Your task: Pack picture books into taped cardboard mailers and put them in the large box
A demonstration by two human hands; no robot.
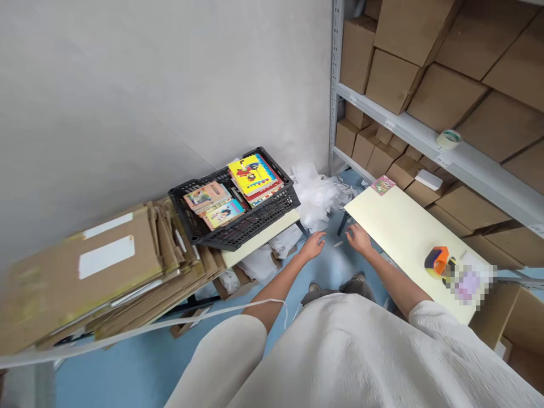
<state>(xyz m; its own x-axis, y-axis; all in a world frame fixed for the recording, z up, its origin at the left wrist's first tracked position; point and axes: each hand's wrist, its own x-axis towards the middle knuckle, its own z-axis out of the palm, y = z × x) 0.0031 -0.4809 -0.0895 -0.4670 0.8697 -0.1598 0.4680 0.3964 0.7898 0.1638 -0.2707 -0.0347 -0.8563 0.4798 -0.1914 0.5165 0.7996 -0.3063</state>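
Note:
My left hand [313, 245] hangs in the air over the gap between two tables, its fingers loosely stretched out and holding nothing. Across from it, my right hand [359, 238] is also open and bare, close to the edge of the cream tabletop [382, 218] on the right. Nearest to my left hand is a black plastic crate [255, 218] standing on the left table. Inside it lie a yellow picture book [253, 173] on a stack and several smaller books [223, 213]. A pink card or booklet [382, 185] lies at the right tabletop's far corner.
Flattened cardboard boxes [114, 249] are piled on the left. White paper scraps [314, 190] heap up against the wall. An orange tape dispenser [437, 261] sits on the right table. Behind that table, a metal shelf [369, 107] holds cartons and a tape roll [449, 139]. A white strap crosses my left arm.

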